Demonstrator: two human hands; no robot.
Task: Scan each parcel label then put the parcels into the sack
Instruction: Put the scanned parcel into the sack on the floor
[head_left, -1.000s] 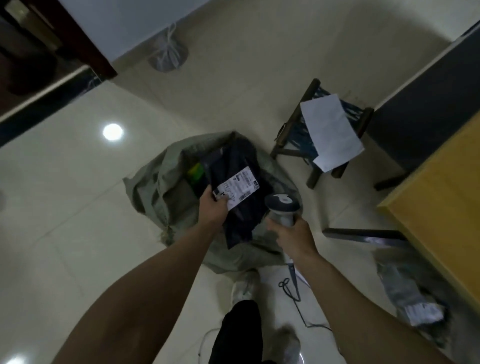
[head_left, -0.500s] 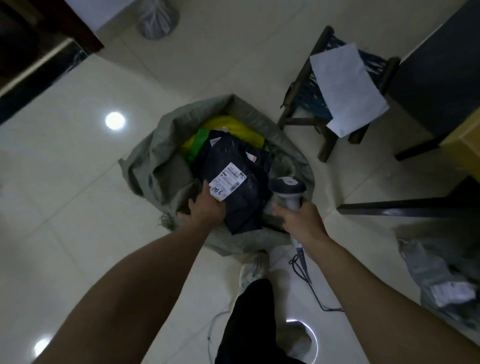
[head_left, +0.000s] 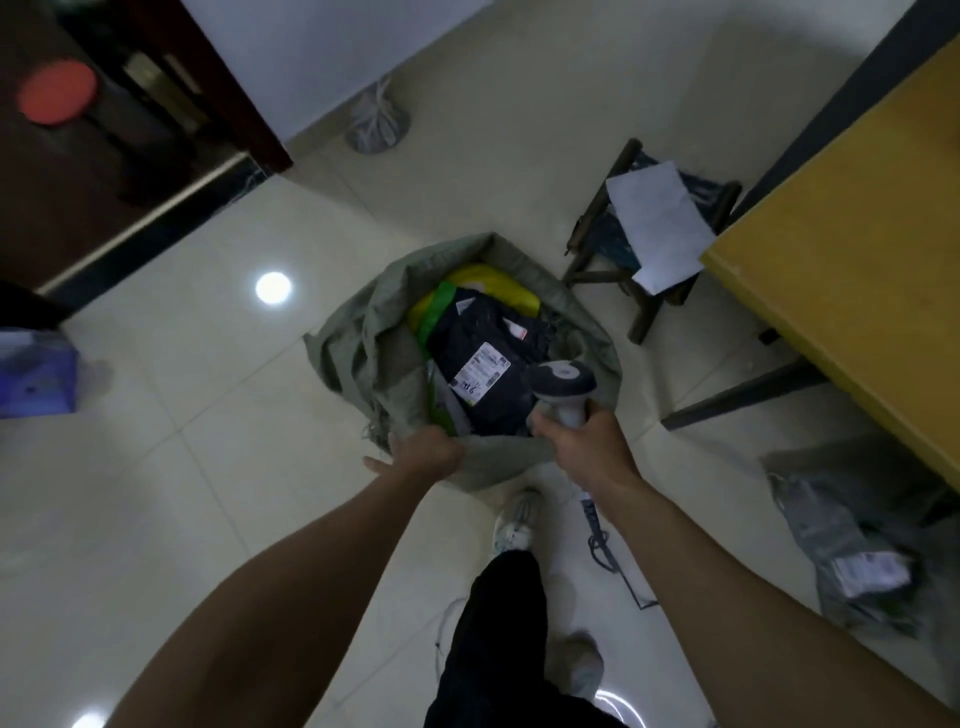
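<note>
1. Sack (head_left: 358, 358) of grey-green woven cloth stands on the tiled floor (head_left: 208, 467) in the middle of the scene, its mouth open upward.
2. On top inside it lies a dark parcel (head_left: 498, 410) with its white label (head_left: 480, 371) face up. A yellow parcel (head_left: 493, 286) shows beneath it on the far side, with a green strip along its left edge.
3. The left hand (head_left: 426, 452) is at the near rim of the sack. Its fingers are hidden behind the back of the hand, but they seem to curl over the cloth and hold it, while the thumb sticks out to the left.
4. The right hand (head_left: 584, 447) has its fingers (head_left: 545, 423) wrapped round the pale handle of a scanner (head_left: 563, 382). The scanner's grey head hangs over the near right part of the sack's mouth, just beside the dark parcel.
5. A dark cable (head_left: 602, 545) runs from below the right hand across the floor, near the person's pale shoe (head_left: 514, 519).
6. A yellow desk (head_left: 857, 234) fills the right side. On the floor by its near end lie grey parcels (head_left: 831, 519), blurred, one with a white label showing.
7. To the far right of the sack stands a small wooden stool (head_left: 644, 317) with a white sheet of paper (head_left: 660, 223) lying on it.
8. A tied plastic bag (head_left: 376, 122) sits by the far wall, and a blue box (head_left: 36, 374) is at the left edge.
</note>
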